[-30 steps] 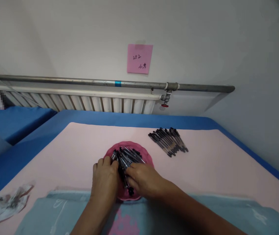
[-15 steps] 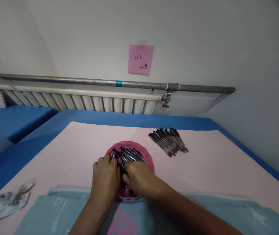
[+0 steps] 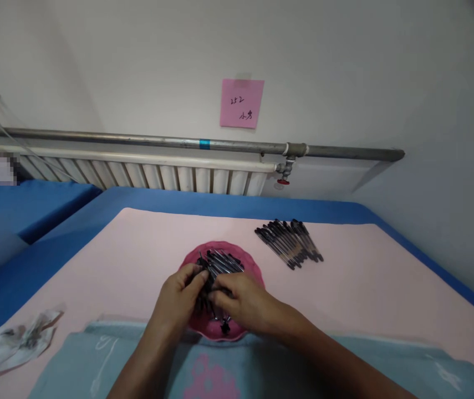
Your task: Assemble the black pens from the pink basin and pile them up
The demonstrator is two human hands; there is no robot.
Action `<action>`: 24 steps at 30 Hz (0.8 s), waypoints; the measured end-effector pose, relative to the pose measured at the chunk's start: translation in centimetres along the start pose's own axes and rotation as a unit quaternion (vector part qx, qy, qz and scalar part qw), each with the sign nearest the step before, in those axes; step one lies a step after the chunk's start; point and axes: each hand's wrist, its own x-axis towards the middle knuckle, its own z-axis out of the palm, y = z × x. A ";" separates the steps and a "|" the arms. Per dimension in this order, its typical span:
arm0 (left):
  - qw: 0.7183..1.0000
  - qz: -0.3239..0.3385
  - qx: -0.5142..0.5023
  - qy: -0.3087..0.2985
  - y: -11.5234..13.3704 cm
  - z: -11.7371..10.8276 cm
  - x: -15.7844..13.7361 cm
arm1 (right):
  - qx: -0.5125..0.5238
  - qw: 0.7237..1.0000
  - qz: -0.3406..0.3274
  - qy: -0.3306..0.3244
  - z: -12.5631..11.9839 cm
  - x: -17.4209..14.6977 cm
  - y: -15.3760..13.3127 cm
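Many slim pens (image 3: 225, 262), scalloped bowl (image 3: 207, 332)

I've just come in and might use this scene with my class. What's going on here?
A person has both bare hands in a pink bowl of pens. The left hand and right hand are close together among the pens; whether either grips one is hard to tell. Beyond the bowl, to the right, a row of pens lies on the pink sheet. A crumpled, stained tissue lies at the left.
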 end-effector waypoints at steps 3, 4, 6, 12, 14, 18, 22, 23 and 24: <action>0.996 -0.022 -0.077 0.036 0.2 -0.3 0.0 | -0.025 0.997 0.016 0.072 -0.9 0.0 1.1; 0.995 -0.024 -0.085 0.052 0.3 -0.4 0.0 | -0.061 0.993 0.027 0.093 -1.1 -0.1 1.5; 0.993 -0.027 -0.093 0.069 0.5 -0.5 0.1 | -0.143 0.985 0.038 0.089 -1.3 -0.2 2.0; 0.992 -0.036 -0.106 0.050 0.5 -0.4 0.2 | -0.277 0.960 0.034 0.016 -0.3 -0.7 1.2; 0.992 -0.039 -0.110 0.041 0.3 -0.3 0.2 | -0.289 0.956 0.041 0.017 -0.1 -0.6 0.9; 0.992 -0.035 -0.115 0.026 -0.1 -0.4 0.3 | -0.285 0.957 0.055 0.022 -0.1 -0.5 0.6; 0.994 -0.031 -0.103 0.023 -0.4 -0.4 0.3 | -0.280 0.956 0.084 -0.007 -0.2 -0.3 0.8; 0.995 -0.030 -0.097 0.024 -0.5 -0.4 0.3 | -0.279 0.956 0.090 -0.016 -0.2 -0.2 0.9; 0.995 -0.028 -0.092 0.024 -0.6 -0.3 0.3 | -0.277 0.956 0.093 -0.021 -0.2 -0.1 1.1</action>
